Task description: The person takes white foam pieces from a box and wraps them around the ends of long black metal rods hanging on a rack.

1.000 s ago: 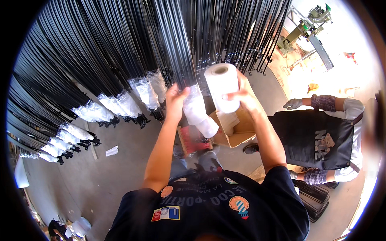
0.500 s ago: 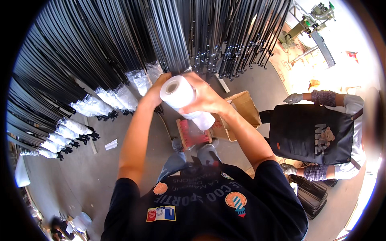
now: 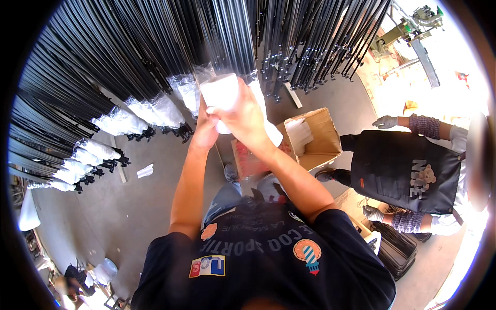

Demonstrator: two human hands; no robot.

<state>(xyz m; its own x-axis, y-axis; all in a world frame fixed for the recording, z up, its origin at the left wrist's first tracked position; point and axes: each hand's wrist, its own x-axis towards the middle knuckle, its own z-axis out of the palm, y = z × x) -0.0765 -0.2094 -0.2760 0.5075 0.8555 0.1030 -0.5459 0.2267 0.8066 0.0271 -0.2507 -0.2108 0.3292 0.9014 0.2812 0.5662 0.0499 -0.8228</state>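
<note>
A white roll of plastic film is held up in front of a bundle of long black rods, by their lower ends. My right hand is closed round the roll's right side. From the left, my left hand is closed against the roll's lower part, close to the right thumb; some of its fingers are hidden. A loose white length of film hangs down beside my right wrist. Clear plastic wrap covers the ends of the neighbouring rods.
More bundles of black rods with wrapped ends stand to the left. An open cardboard box sits right of my feet. A co-worker in a black apron and gloves stands at the right. A green-grey machine is at the far right.
The roll has tipped and moved slightly up, its core end no longer showing. My left hand has come from behind the roll to its lower left side. The view has shifted slightly.
</note>
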